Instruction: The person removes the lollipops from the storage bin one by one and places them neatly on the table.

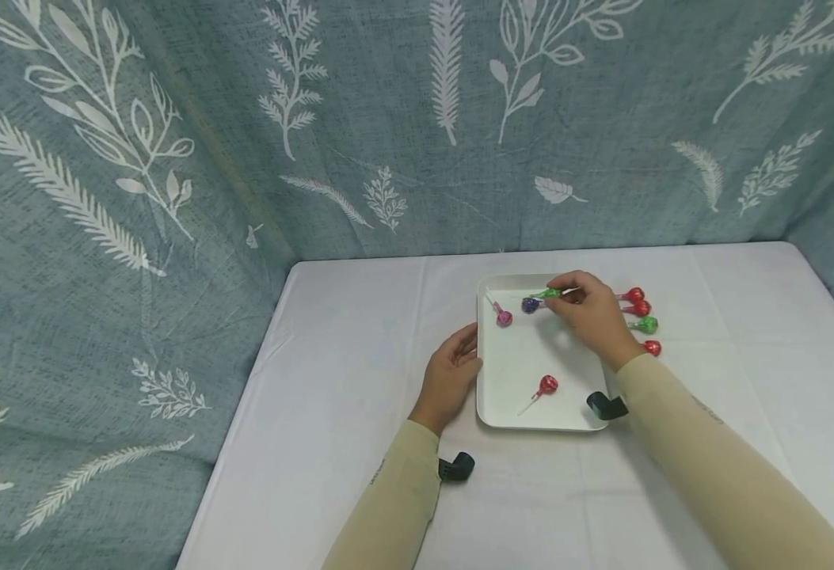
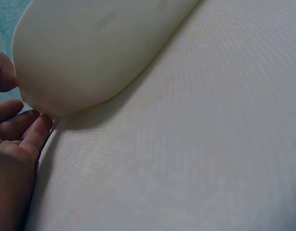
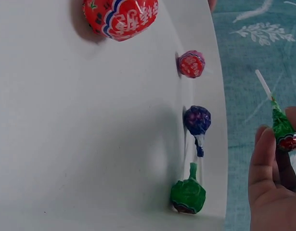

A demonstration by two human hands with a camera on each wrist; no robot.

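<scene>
My right hand [image 1: 597,317] is over the far right part of a white tray [image 1: 509,364], pinching a green-wrapped lollipop [image 3: 283,127] between thumb and fingers, stick pointing left. A purple lollipop [image 1: 529,305] lies in the tray just below it. In the right wrist view another green lollipop [image 3: 188,196] rests against the far wall; the hand hides it in the head view. A pink lollipop [image 1: 504,318] lies at the far left and a red lollipop [image 1: 548,385] towards the near side. At the tray's left edge, my left hand [image 1: 451,378] holds the rim with thumb and fingers.
Right of the tray, red lollipops [image 1: 641,308] and a green lollipop [image 1: 648,324] lie in a column on the white tablecloth [image 1: 345,396]. A blue-green curtain [image 1: 417,119] with white leaf prints hangs behind and to the left.
</scene>
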